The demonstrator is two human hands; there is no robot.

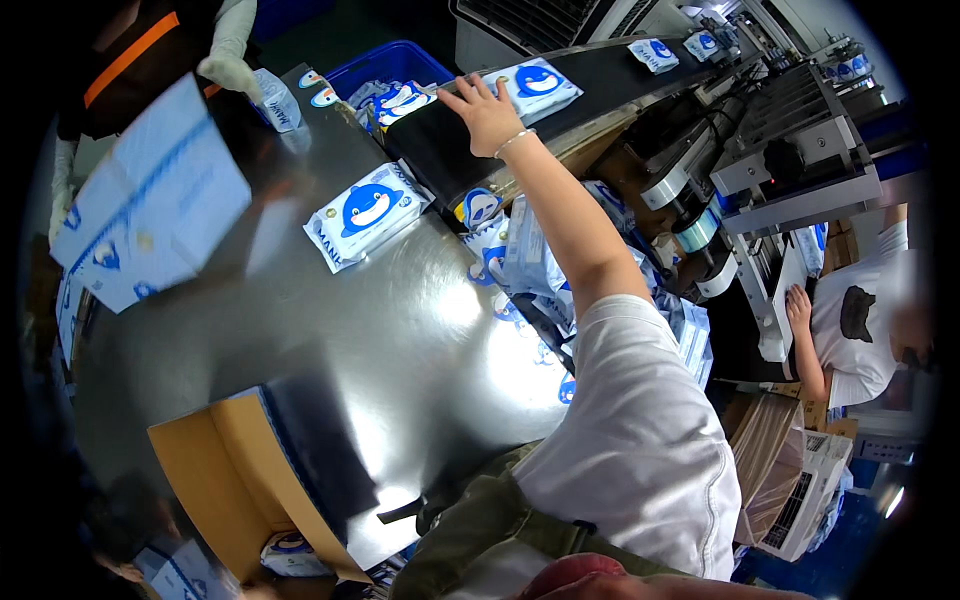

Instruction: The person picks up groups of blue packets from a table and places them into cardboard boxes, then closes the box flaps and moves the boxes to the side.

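Observation:
My right hand (490, 118) reaches out over the far end of a dark conveyor belt (610, 75). Its fingers are spread and hold nothing. Just beside it on the belt lies a white soft packet of wipes (538, 88) with a blue cartoon whale; the hand overlaps its left edge, and I cannot tell whether they touch. Another such wipes packet (368, 212) lies on the steel table (300, 330) by the belt's end. My left hand does not show.
A blue bin (385, 62) holds packets behind the belt. More packets (530, 255) are heaped right of the table. An open cardboard box (225, 460) stands at front left. One co-worker's gloved hand (230, 75) is by a packet; another person (850, 310) stands right, beside machinery (800, 150).

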